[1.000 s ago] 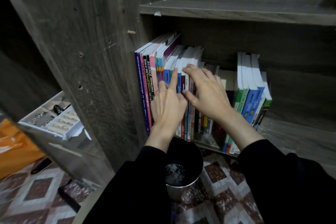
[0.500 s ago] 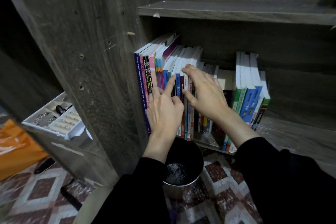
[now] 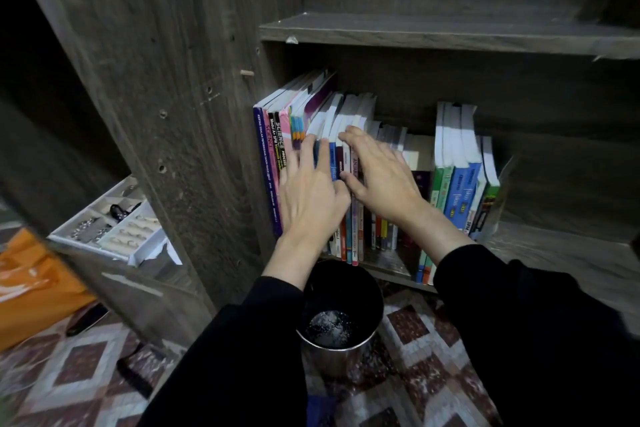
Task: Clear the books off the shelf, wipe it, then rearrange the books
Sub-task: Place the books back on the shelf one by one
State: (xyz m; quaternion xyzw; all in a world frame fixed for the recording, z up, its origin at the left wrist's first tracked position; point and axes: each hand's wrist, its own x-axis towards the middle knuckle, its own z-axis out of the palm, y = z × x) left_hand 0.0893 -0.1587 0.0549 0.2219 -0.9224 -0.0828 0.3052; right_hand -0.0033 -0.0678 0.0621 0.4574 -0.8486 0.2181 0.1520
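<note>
Shelf: one row of upright books, number uncertain. Left hand and right hand, fingers straight, press mid-row spines.

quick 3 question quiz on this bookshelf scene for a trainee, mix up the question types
1. True or false: the shelf is already cleared of books.
2. What stands on the floor below the hands? A metal bin; B chair; C ladder.
3. Fill in: the left hand and right hand both touch the ____.
Key: 1 false; 2 A; 3 books.
</note>
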